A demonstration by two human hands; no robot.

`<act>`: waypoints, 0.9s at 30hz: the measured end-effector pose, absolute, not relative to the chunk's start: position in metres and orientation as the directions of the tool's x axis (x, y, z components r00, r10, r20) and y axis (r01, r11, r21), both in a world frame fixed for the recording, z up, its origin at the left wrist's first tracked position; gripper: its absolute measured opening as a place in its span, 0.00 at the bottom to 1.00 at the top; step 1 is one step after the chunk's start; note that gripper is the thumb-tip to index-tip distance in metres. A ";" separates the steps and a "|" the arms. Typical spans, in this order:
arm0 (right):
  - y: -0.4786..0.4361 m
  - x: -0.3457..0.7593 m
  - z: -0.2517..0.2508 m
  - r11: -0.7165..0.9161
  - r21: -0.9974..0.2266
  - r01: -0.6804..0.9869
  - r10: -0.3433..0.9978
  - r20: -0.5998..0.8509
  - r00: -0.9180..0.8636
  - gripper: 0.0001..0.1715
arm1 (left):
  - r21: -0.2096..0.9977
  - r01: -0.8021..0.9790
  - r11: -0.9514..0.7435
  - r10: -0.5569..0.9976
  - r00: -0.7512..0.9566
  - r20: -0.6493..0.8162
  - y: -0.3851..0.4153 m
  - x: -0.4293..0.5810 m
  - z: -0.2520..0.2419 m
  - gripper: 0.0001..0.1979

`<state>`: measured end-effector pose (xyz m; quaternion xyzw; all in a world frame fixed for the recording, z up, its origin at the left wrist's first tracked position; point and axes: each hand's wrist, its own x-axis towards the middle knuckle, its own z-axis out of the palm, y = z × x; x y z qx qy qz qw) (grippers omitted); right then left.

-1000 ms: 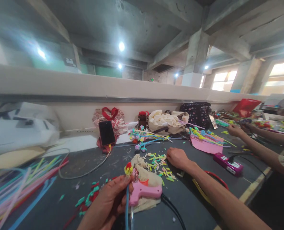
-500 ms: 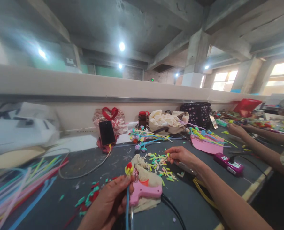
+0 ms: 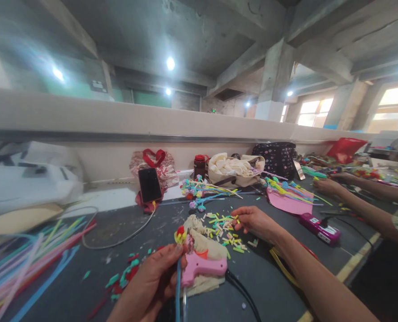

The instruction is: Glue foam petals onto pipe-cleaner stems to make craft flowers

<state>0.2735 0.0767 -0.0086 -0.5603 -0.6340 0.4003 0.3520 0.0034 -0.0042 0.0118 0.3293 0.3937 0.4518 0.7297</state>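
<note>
My left hand (image 3: pixel 151 281) is closed round a blue stick (image 3: pixel 178 286) that carries a small red and yellow flower (image 3: pixel 180 234) at its tip. A pink glue gun (image 3: pixel 202 265) lies on a beige cloth (image 3: pixel 202 243) right beside that hand. My right hand (image 3: pixel 254 220) reaches over a scatter of small coloured cut pieces (image 3: pixel 224 228), its thumb and fingers pinched on a small yellow-green piece.
Long coloured strips (image 3: pixel 31 264) lie at the left. A phone (image 3: pixel 149 185) leans on a red bag (image 3: pixel 155 167). Finished flower stems (image 3: pixel 202 190), a jar (image 3: pixel 199 166), cloth bags and a pink sheet (image 3: pixel 288 201) sit further back. Another person's arms (image 3: pixel 356 201) work at right near a pink power strip (image 3: pixel 319 226).
My right hand lifted off the table and turned, from resting closed to pinching a small piece above the scatter. The left hand and stick stayed put. The neighbour's hand shifted slightly.
</note>
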 end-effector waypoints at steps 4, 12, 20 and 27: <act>0.072 0.274 -0.005 0.134 -0.781 0.609 0.991 0.108 -0.079 0.12 | 0.830 -0.407 0.382 0.916 0.283 -0.283 -0.004 0.003 0.012 0.11; 0.064 0.271 -0.003 0.280 -0.471 0.836 0.955 0.228 -0.191 0.16 | 0.838 -0.399 0.373 0.920 0.277 -0.278 -0.004 0.002 0.009 0.12; 0.071 0.252 -0.008 0.462 -0.230 0.857 0.886 0.170 -0.432 0.19 | 0.823 -0.407 0.396 0.910 0.293 -0.293 -0.004 0.003 0.012 0.12; 0.063 0.261 -0.003 0.344 -0.145 0.928 0.936 0.130 -0.327 0.16 | 0.819 -0.401 0.411 0.893 0.357 -0.273 -0.003 0.002 0.010 0.12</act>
